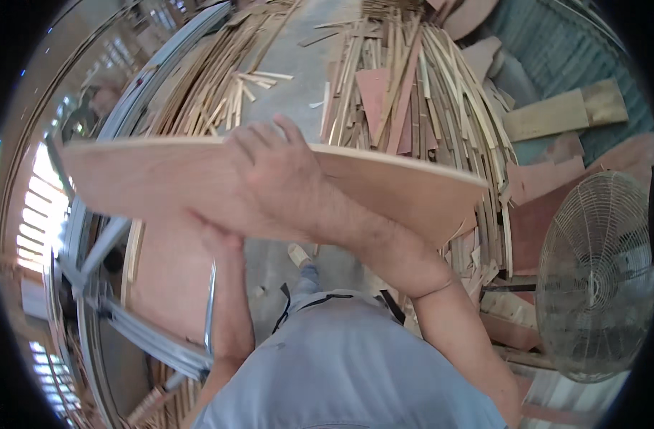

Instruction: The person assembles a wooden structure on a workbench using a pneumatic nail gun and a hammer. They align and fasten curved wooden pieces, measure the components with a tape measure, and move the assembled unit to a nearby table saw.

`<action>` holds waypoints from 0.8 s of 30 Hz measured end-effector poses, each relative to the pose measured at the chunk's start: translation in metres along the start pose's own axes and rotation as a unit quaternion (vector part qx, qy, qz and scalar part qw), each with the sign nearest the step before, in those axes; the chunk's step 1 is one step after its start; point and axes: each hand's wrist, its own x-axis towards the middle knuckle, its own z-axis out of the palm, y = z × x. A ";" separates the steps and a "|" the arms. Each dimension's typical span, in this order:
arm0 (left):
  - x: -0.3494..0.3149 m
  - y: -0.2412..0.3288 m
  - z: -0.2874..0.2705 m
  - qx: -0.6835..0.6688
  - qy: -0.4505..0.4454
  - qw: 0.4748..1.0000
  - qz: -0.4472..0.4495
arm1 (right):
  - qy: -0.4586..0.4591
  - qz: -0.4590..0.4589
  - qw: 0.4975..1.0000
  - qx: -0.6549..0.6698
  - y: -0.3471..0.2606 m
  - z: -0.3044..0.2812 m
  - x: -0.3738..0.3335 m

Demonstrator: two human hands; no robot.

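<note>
A long, reddish-brown plywood board (398, 189) with a pale edge stretches crosswise before me, slightly blurred. My right hand (273, 161) reaches across to the upper edge of this board, its fingers bent over the rim near the middle. Below it, my left hand (218, 234) is at the board's lower edge, blurred, with the thumb side against the near face and the other fingers hidden. Beneath the left hand lies another flat plywood sheet (166, 275), on a metal-framed machine table. A thin shiny metal strip (211, 307) shows beside my left forearm.
Metal rails (155, 332) of the machine run along my left. Heaps of wood strips (420, 93) and offcuts lie ahead on both sides of a grey floor (298, 68). A large caged fan (595, 279) stands close on my right. Corrugated sheeting (556, 57) rises at far right.
</note>
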 end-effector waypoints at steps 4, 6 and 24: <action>0.112 0.071 -0.051 0.031 0.080 0.996 0.021 | 0.100 0.048 0.993 -0.034 0.051 0.011 -0.006; 0.148 0.095 -0.051 0.012 0.131 0.990 0.042 | 0.193 0.161 0.962 -0.103 0.101 0.003 -0.021; 0.374 0.158 -0.099 -0.004 0.399 0.900 0.175 | 0.101 0.334 0.665 0.660 0.282 0.311 0.199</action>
